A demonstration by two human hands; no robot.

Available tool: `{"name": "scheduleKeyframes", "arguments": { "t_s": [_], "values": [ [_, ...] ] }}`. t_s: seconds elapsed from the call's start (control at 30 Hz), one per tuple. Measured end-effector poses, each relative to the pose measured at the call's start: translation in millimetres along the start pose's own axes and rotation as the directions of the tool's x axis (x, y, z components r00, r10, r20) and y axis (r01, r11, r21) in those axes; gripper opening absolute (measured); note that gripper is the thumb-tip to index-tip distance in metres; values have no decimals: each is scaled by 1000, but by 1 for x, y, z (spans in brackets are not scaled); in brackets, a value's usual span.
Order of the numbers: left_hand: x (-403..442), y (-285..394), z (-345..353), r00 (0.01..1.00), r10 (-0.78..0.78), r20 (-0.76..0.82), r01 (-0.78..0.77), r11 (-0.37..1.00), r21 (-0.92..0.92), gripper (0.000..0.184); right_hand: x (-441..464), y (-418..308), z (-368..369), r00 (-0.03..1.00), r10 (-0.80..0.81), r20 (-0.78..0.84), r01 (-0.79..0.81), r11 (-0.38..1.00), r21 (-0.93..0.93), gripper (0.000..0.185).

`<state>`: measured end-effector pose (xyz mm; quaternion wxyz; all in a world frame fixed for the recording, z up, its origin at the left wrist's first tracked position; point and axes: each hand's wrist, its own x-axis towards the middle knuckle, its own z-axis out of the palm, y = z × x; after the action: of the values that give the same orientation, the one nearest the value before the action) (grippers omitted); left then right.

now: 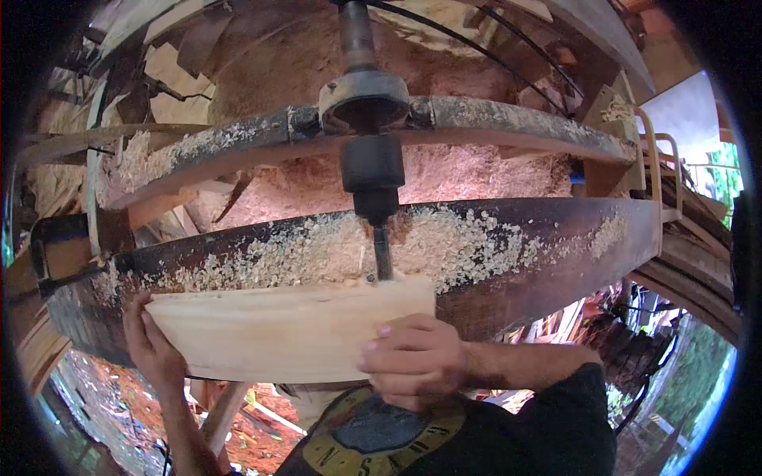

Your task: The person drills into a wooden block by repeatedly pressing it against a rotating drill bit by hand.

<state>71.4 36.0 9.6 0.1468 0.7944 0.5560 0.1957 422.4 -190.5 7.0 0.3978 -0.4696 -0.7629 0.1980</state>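
Observation:
A pale wooden board (262, 329) lies across the front of a dark work table, its far edge against a drill bit (383, 254). The bit hangs from a black drill chuck (372, 170) and its tip meets the board's far edge near the right end. My left hand (155, 349) grips the board's left end, fingers along the side. Toward the right end, my right hand (417, 361) is closed over the board's near face, its thumb side hidden. Whether the bit is turning I cannot tell.
Wood shavings (468, 246) cover the dark table (548, 278) around the bit. Behind the chuck, a dusty crossbar (508, 119) spans the frame. A heap of sawdust (294, 182) lies further back. Stacked planks (690, 262) stand at the right, and red ground littered with scraps shows below.

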Motion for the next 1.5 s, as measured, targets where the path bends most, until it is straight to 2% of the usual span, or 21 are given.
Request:
{"name": "scheduleKeyframes", "arguments": {
  "t_s": [0.1, 0.2, 0.3, 0.43, 0.6, 0.7, 0.8, 0.9, 0.93, 1.0, 1.13, 1.23, 1.3, 1.4, 1.5],
  "values": [
    [-8, 24, 9, 1000, 17, 7, -17, 1000, 9, 30, -23, 0, -11, 994, -2, -110, -6, 997, -73, 5],
    [-5, 32, 10, 998, 25, 54, -25, 1000, -5, 30, -27, -5, -18, 996, 64, -59, -69, 994, -80, 2],
    [-5, 19, 5, 1000, 12, 27, -12, 1000, -1, 30, -20, -2, -4, 994, 34, -106, -38, 999, -37, 3],
    [3, -8, -5, 1000, 13, -3, -13, 1000, -3, 31, 4, -4, 11, 997, 3, -76, -2, 1000, 16, 8],
    [-7, 9, 7, 1000, -4, -7, 4, 1000, -11, 30, -12, 3, -8, 1000, 18, -21, -19, 999, -28, 8],
    [-10, 39, 12, 1000, -10, 21, 10, 1000, 21, 29, -25, 2, -22, 998, 40, -43, -44, 995, -87, 7],
    [-8, 35, 10, 1000, 3, 20, -2, 999, -36, 29, -22, 0, -14, 995, 65, -76, -68, 997, -41, 7],
    [2, 8, -2, 1000, -6, 27, 6, 1000, -16, 30, -5, 1, 8, 996, 6, -89, -3, 1000, 27, 9],
    [4, 2, -2, 999, 32, -28, -31, 998, 47, 31, -2, 3, 8, 998, -7, -68, 9, 1000, 30, 9],
    [-1, 0, -5, 1000, -14, -17, 15, 998, 56, 31, 5, 7, 6, 999, -33, -28, 34, 999, 43, 10],
    [-9, 10, 10, 1000, -8, -23, 7, 999, -45, 31, -11, 10, -14, 999, -47, 2, 47, 997, -53, 10],
    [-9, 39, 15, 1000, -22, -15, 22, 999, -31, 31, -23, 8, -27, 1000, -18, -14, 17, 997, -81, 9],
    [-7, 33, 14, 1000, 8, -5, -9, 999, -35, 31, -19, 5, -29, 1000, 24, 11, -24, 998, -52, 8],
    [-6, 11, 5, 1000, -12, 14, 12, 1000, -21, 31, -12, 7, -6, 993, 6, -117, 0, 999, 52, 5],
    [-2, -9, -3, 1000, -4, -29, 4, 1000, 1, 31, 6, 6, 7, 999, -38, -36, 39, 999, 28, 4]
  ]
}}
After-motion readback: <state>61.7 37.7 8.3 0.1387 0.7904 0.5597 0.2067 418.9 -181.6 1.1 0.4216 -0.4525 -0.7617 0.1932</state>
